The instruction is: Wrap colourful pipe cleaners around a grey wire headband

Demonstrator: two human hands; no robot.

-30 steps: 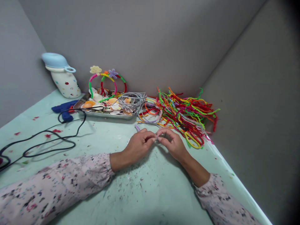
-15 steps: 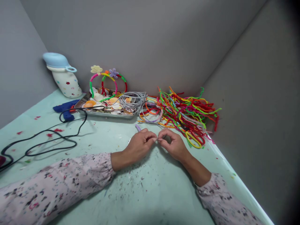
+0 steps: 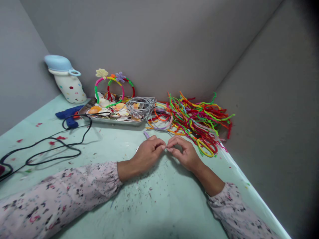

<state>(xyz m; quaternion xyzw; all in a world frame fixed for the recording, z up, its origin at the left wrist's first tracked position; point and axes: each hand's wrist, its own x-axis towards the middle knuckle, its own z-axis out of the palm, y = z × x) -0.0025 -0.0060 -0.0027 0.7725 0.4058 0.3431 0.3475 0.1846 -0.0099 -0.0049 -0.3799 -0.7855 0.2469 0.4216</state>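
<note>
My left hand (image 3: 149, 151) and my right hand (image 3: 185, 153) meet over the middle of the table, fingertips nearly touching. Each hand is closed in a pinch of thumb and forefinger. What sits between the fingertips is too small to make out. Behind the left hand a short fuzzy lilac piece (image 3: 146, 134) pokes out; whether the hand grips it is hidden. Just beyond the hands lies a loop of grey wire (image 3: 155, 127) partly wrapped in lilac and orange. A heap of coloured pipe cleaners (image 3: 196, 119) spreads behind the right hand.
A metal tray (image 3: 117, 123) holds round scraps, a coil of grey wire (image 3: 141, 107) and two pipe-cleaner hoops with flowers (image 3: 102, 73). At left are a blue glue gun (image 3: 71, 117), its black cord (image 3: 79, 146) and a bottle (image 3: 69, 87). Grey walls enclose the table (image 3: 174, 205).
The pinching hands hold almost the same place and pose. The whole view has shifted very slightly.
</note>
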